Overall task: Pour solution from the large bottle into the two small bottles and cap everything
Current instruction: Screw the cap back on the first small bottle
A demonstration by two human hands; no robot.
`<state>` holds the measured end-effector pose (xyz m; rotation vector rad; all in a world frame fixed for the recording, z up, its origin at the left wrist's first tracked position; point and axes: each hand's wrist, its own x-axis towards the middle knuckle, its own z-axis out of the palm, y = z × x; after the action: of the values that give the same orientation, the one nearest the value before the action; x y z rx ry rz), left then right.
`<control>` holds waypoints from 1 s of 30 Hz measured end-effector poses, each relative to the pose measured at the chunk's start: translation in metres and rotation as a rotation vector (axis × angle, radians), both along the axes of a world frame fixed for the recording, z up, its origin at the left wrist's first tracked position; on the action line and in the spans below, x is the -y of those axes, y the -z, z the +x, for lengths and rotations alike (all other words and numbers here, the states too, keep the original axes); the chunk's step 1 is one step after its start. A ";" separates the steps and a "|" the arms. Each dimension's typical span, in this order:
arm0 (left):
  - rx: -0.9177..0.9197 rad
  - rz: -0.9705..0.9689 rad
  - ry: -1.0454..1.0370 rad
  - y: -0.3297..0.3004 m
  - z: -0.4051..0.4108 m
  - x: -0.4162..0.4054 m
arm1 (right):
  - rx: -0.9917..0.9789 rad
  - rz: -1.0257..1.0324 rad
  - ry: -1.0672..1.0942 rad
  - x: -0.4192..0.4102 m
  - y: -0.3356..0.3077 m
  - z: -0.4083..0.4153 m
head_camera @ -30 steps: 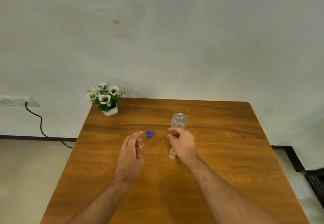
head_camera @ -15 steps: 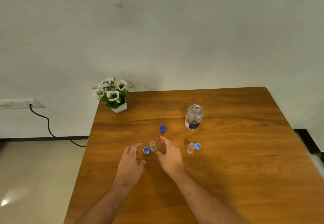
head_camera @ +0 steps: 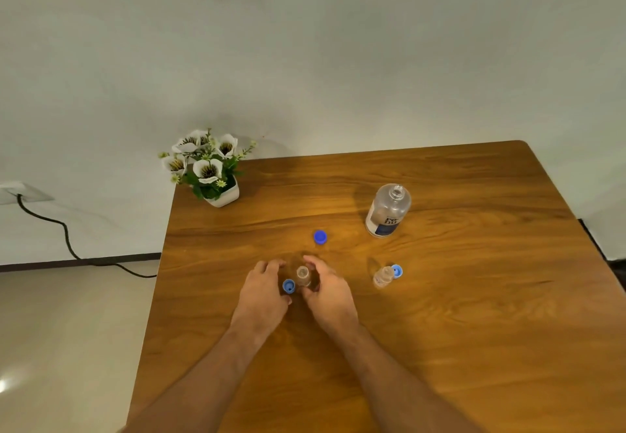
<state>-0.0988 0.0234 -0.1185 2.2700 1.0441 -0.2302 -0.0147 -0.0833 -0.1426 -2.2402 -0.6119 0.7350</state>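
Note:
The large clear bottle (head_camera: 388,210) stands uncapped at the back right of the table, and its dark blue cap (head_camera: 320,237) lies to its left. A small open bottle (head_camera: 302,275) stands between my hands. My right hand (head_camera: 327,292) curls its index finger and thumb round it. A light blue cap (head_camera: 288,286) lies just left of that bottle, against the thumb side of my left hand (head_camera: 264,292), whose fingers are relaxed beside it. The second small bottle (head_camera: 382,276) stands open further right, with its light blue cap (head_camera: 396,270) beside it.
A small white pot of artificial flowers (head_camera: 208,170) sits on the table's (head_camera: 474,314) back left corner. A black cable (head_camera: 67,243) runs from a wall socket down to the floor on the left.
Both hands have moved forward and closed in around the small bottle and its cap. The view has tilted down and left.

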 end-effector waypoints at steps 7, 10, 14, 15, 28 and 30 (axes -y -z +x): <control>-0.028 0.042 0.121 0.000 -0.002 -0.002 | 0.031 -0.038 -0.073 0.000 -0.001 0.005; 0.045 -0.002 0.039 -0.012 -0.004 -0.001 | 0.000 -0.077 -0.074 0.001 -0.003 0.007; 0.114 -0.075 -0.040 -0.032 -0.007 -0.004 | -0.004 -0.042 -0.092 0.002 -0.015 0.011; 0.119 -0.079 -0.044 -0.037 -0.007 -0.006 | 0.000 -0.030 -0.098 0.002 -0.020 0.012; 0.526 -0.071 -0.269 -0.137 0.024 0.010 | 0.135 0.100 -0.146 -0.008 -0.132 0.066; 0.594 -0.039 -0.283 -0.155 0.031 0.015 | 0.190 0.129 -0.139 -0.009 -0.152 0.075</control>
<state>-0.0680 0.0089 0.0364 1.9340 0.9981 0.5068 0.0598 -0.0743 0.0099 -2.1787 -0.8896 0.5359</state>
